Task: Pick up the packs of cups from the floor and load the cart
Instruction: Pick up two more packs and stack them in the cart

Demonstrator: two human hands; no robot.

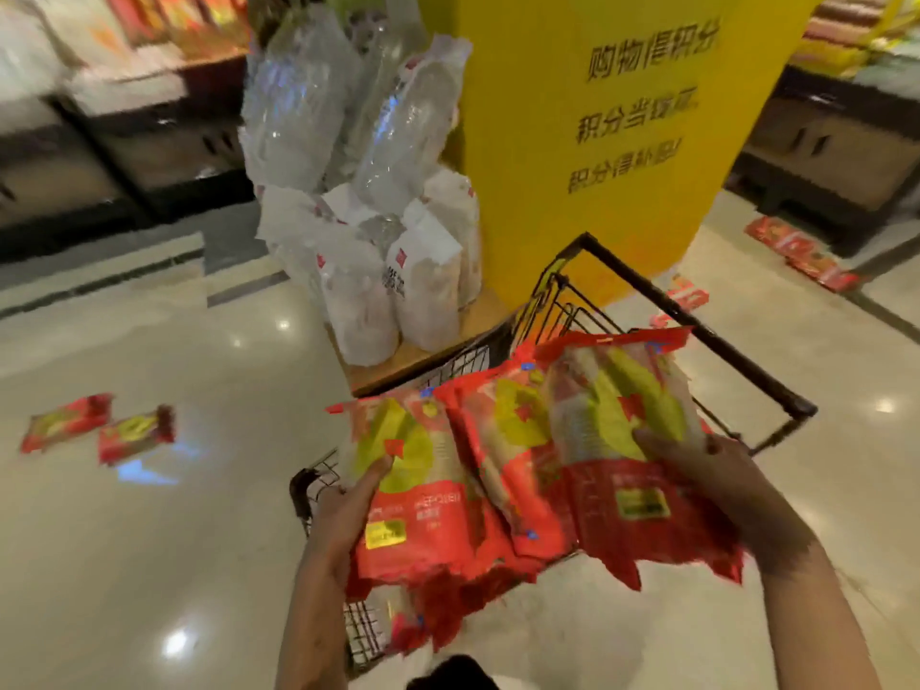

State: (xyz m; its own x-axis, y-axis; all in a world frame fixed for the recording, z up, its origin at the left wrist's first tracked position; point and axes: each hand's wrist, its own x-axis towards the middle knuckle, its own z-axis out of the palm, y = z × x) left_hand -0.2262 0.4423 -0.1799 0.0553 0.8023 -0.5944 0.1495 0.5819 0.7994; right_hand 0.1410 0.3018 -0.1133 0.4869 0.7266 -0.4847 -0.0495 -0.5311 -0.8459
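Three red and yellow packs of cups (503, 455) are held side by side above the black wire cart (697, 336). My left hand (348, 505) grips the left pack from its outer edge. My right hand (697, 465) grips the right pack (622, 415). More red packs lie lower in the cart, under the held ones. Two packs (99, 428) lie on the floor at the left. Other red packs (806, 256) lie on the floor at the far right, and one (684, 298) lies just beyond the cart.
A yellow pillar (622, 117) with printed characters stands right behind the cart. To its left, a low wooden stand (408, 361) carries white and clear bagged goods (378, 191). Dark shelving lines the left and right sides. The glossy floor spreads wide at the left.
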